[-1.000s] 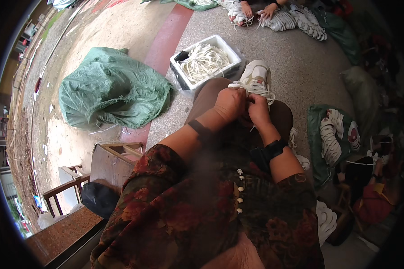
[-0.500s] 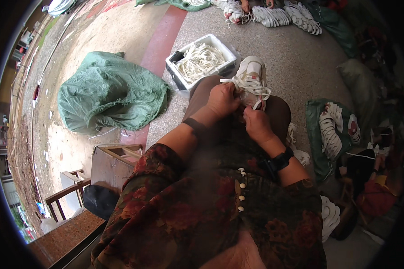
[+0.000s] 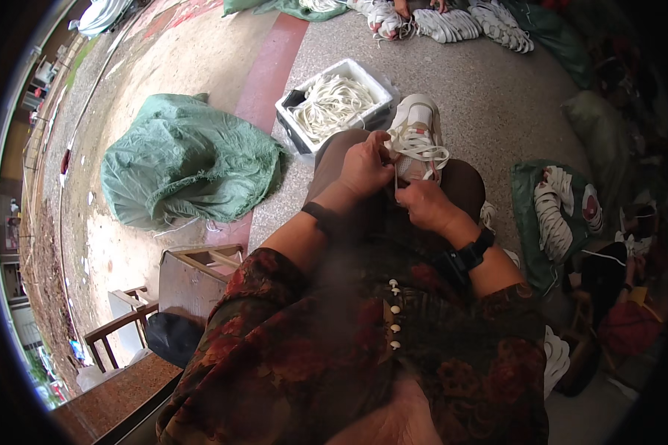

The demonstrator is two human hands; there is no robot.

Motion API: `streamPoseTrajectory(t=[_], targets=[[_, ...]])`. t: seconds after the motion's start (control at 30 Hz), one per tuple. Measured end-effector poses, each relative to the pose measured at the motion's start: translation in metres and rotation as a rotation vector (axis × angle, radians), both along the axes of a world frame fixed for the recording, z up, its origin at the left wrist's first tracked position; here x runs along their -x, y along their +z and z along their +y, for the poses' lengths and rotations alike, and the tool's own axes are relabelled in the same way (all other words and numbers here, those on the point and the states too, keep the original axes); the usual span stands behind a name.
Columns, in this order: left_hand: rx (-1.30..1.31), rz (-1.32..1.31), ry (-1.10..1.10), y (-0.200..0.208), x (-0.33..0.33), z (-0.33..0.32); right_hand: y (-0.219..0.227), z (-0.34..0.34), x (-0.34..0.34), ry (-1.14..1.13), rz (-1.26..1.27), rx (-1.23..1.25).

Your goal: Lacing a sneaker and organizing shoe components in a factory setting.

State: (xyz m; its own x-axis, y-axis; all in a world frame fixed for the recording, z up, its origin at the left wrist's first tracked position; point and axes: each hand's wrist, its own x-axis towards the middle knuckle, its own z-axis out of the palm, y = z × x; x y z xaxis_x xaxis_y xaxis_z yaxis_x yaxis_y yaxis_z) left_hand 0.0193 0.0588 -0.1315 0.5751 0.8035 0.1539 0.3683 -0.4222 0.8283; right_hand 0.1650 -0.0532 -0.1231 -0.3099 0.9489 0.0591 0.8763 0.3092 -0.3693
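Observation:
A white and beige sneaker (image 3: 416, 117) with pale pink parts rests at my knees, its toe pointing away from me. White shoelace (image 3: 425, 150) lies in loose loops across its upper. At the shoe's left edge my left hand (image 3: 365, 167) is closed, fingertips pinching the side by the laces; its exact hold is partly hidden. My right hand (image 3: 427, 205) is closed beside the shoe's near opening, thumb and forefinger pinched on a thin strand of lace that runs up toward my left hand.
A white foam box (image 3: 382, 93) full of white laces stands ahead, left of the shoe. Farther left lies a green woven sack (image 3: 189, 159); a wooden stool (image 3: 193, 285) is nearer. Laced shoes (image 3: 551, 219) lie on green sacking at right. Another person's hands (image 3: 416, 7) handle shoes at the far edge.
My right hand has shifted slightly left and down, drawing a lace strand between my hands. The lace loop over my left hand has gone from there. The view has tilted slightly.

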Motion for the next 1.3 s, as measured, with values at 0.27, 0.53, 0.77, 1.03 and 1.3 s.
streamPoseTrajectory(t=[0.27, 0.53, 0.77, 1.03, 1.3], targets=[[0.035, -0.032, 0.013, -0.001, -0.003, 0.000, -0.006, -0.032, 0.008, -0.020, 0.051, -0.038], [0.119, -0.012, 0.030, 0.007, -0.007, -0.004, -0.036, -0.019, 0.011, -0.134, -0.221, -0.420], [0.442, -0.303, -0.003, -0.017, 0.000, 0.002, -0.024, -0.025, 0.019, -0.241, -0.095, -0.348], [0.982, -0.577, 0.210, -0.048, 0.008, 0.006, -0.019, -0.027, 0.020, -0.243, -0.032, -0.314], [1.038, -0.505, 0.133, -0.066, 0.001, 0.009, -0.020, -0.028, 0.018, -0.258, 0.021, -0.326]])
